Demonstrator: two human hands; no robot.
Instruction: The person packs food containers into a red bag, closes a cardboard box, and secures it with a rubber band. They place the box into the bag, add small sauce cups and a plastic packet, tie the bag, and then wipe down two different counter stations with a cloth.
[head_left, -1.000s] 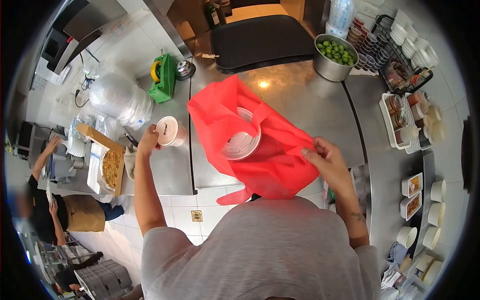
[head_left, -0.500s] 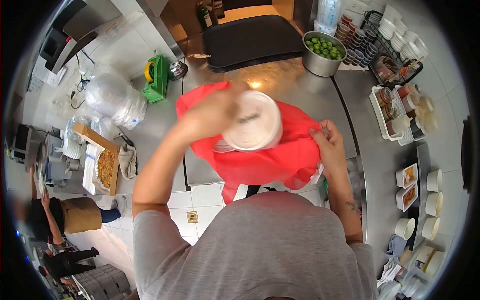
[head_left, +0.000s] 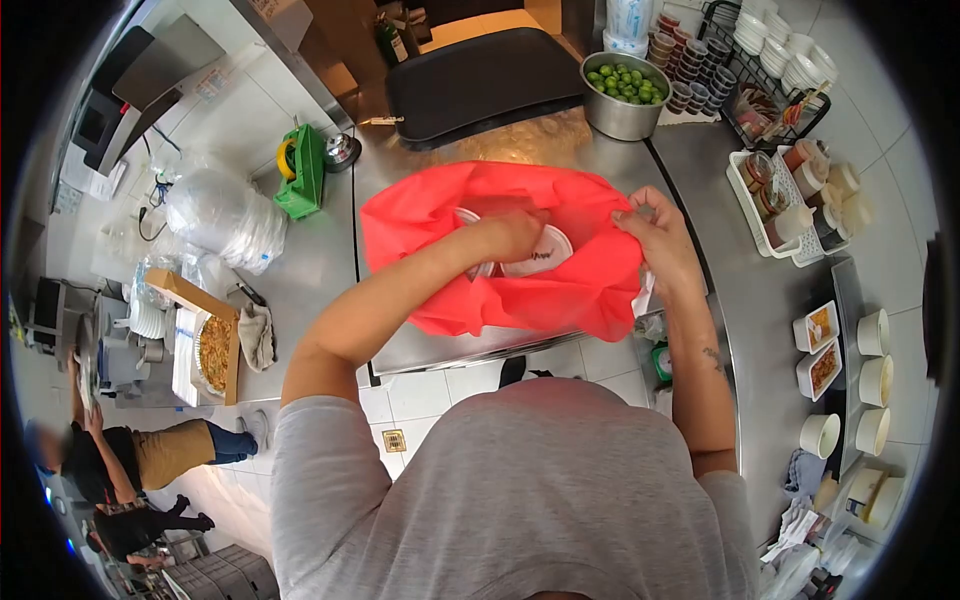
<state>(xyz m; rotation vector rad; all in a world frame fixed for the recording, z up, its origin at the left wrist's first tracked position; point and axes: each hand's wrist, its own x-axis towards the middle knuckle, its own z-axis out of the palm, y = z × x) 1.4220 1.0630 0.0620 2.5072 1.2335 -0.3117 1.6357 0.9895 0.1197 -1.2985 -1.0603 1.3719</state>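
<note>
A stainless steel tabletop (head_left: 320, 270) fills the middle of a kitchen view from above, and a large red bag (head_left: 560, 290) of soft fabric lies on it at the near edge. The bag's long axis runs left to right and its open mouth faces up. Inside it sits a white lidded container (head_left: 548, 260), flat with its lid up; it is round, so it has no long axis of its own. The edge of a second white lid (head_left: 468, 215) shows just to its left. The person's left hand (head_left: 510, 238) is down inside the bag on the container and seems to be clasped around its near-left side, though the fingers are partly hidden by the fabric. The right hand (head_left: 655, 235) pinches the bag's right rim between thumb and fingers, holding the mouth open. The risks, as a judgement: the container could come to rest on the neighbouring lid and tilt, which may loosen its lid and leak. The limp rim could slip from the right hand's pinch and fold shut over the left hand. The bag's near side appears to hang slightly past the tabletop edge, so added weight there could drag it off.
</note>
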